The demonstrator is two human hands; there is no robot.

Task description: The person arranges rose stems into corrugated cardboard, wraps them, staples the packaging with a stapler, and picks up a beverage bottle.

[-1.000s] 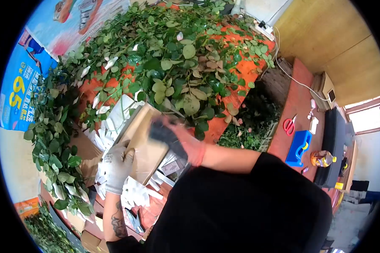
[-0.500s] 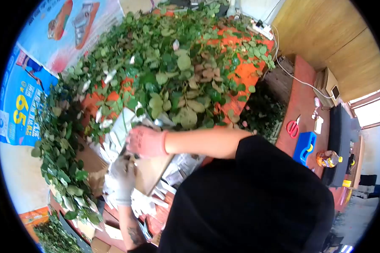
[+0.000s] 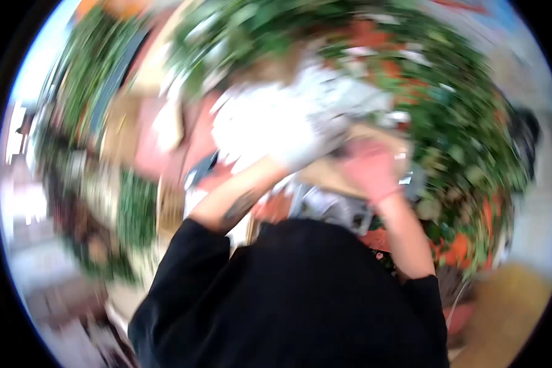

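Observation:
My left hand (image 3: 306, 141), in a white glove, reaches over a brown cardboard piece (image 3: 325, 178). Close beside it is my right hand (image 3: 374, 168) in a pink glove, at the board's right part. Both hands look closed, their fingers curled toward each other around a small dark spot. Motion blur hides what, if anything, they hold. White crumpled sheets or wrappers (image 3: 242, 119) lie left of and behind the hands. A clear plastic-like packet (image 3: 337, 208) sits just in front of the board.
Leafy rose stems (image 3: 460, 141) heap along the back and right on an orange surface. Cardboard boxes (image 3: 119, 129) and more bundled stems (image 3: 138, 208) stand to the left. A dark tool-like object (image 3: 200, 168) lies on the reddish tabletop (image 3: 156, 132).
The head view has swung sharply left and blurred, so the hands appear farther right. The hands stay close together at the cardboard. The right-hand bench with red scissors has left view.

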